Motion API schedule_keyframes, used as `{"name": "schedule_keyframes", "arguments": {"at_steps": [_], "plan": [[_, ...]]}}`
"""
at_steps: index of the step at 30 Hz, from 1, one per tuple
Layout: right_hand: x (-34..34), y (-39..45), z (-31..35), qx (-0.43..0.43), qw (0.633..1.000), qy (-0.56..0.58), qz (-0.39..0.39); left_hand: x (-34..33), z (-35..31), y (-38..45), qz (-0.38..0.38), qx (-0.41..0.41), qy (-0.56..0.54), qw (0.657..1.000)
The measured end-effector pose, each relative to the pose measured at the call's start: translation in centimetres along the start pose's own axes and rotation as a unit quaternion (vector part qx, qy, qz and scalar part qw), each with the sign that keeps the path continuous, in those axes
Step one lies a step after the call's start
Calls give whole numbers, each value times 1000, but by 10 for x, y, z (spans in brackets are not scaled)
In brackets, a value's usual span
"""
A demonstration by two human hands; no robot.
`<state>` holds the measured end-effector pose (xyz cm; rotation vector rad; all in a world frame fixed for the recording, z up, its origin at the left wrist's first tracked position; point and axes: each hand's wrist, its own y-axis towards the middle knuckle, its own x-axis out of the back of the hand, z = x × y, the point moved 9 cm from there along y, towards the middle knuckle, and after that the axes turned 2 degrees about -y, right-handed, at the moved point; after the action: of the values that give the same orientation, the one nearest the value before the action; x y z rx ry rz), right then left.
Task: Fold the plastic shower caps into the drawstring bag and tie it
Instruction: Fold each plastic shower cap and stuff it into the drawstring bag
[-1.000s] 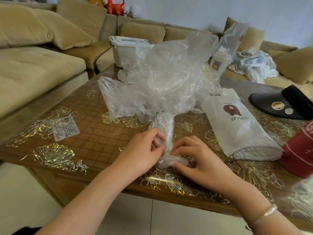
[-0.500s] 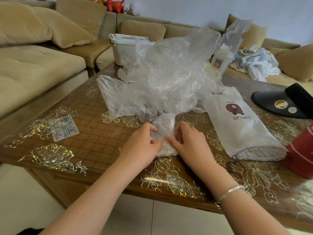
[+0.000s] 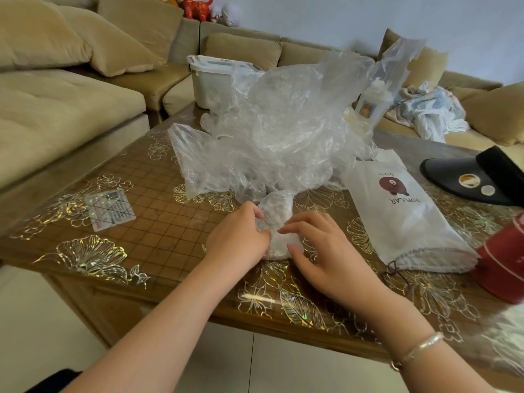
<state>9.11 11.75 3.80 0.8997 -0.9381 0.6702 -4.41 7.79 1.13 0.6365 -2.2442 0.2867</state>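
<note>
We have both hands on the near end of the shower caps (image 3: 279, 222), which is rolled into a tight bundle lying on the counter (image 3: 158, 222). Our left hand (image 3: 236, 239) curls its fingers round the bundle's left side; our right hand (image 3: 326, 256) lies flatter, fingers lightly bent, fingertips on the bundle's top and thumb at its near edge. Beyond the bundle the clear plastic balloons into one loose heap (image 3: 278, 131); we cannot count single caps in it. The heap partly screens one white lidded bin (image 3: 212, 80) and one white bottle (image 3: 371, 100) behind it. One white drawstring bag (image 3: 402, 217) lies flat just right of our right hand, apart from it, its dark cord at the near end. Further right: one black visor (image 3: 470, 180) and one red container (image 3: 504, 262). Left of our hands, one small card (image 3: 110, 209). One bracelet (image 3: 416, 350) on our right wrist. A tan sofa (image 3: 71, 109) wraps behind the counter.
</note>
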Motion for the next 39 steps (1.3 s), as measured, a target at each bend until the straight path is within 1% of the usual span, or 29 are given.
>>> {"name": "schedule_keyframes", "arguments": {"at_steps": [5,7,9,11,12,13,15,17,18,20,22,24,27,30,32,35,39], "plan": [[-10,-5,1,7,995,-74,64,1,-1,0,-3,0,-9,1000],[-11,-5,1,-1,995,-77,68,2,0,-1,-2,1,-37,999],[-12,-3,1,-7,996,-66,67,9,1,-4,-22,-3,-74,997],[-12,-1,1,-10,996,-50,68,23,-2,-8,-71,-38,-59,995],[-12,0,0,-12,997,-43,68,28,-5,-11,-87,-61,-51,993],[-13,1,-2,-16,997,-37,66,31,-9,-13,-87,-85,-51,991],[-13,3,-4,-25,998,-23,57,26,-20,-17,-33,-124,-52,990],[-12,6,-5,-29,999,-7,34,13,-25,-21,42,-140,-11,989],[-11,7,-6,-31,999,-1,23,8,-24,-21,63,-143,21,987],[-9,8,-7,-43,999,9,11,4,-24,-23,62,-157,66,983],[-7,7,-6,-41,999,-2,2,6,-23,-21,28,-164,48,985],[-5,6,-3,-27,999,-28,-2,11,-21,-18,-6,-155,9,988],[-3,6,-1,-24,999,-19,-12,11,-19,-14,-9,-128,-42,991],[2,4,-10,-90,994,66,-12,10,-20,-13,3,-111,-76,991],[1,1,-17,-137,982,129,-4,7,-17,-13,20,-89,-97,991],[-5,-1,-26,-193,958,213,7,2,-7,-11,40,-46,-97,993],[-11,3,-37,-236,942,238,-16,6,1,-9,11,2,-122,992]]}}
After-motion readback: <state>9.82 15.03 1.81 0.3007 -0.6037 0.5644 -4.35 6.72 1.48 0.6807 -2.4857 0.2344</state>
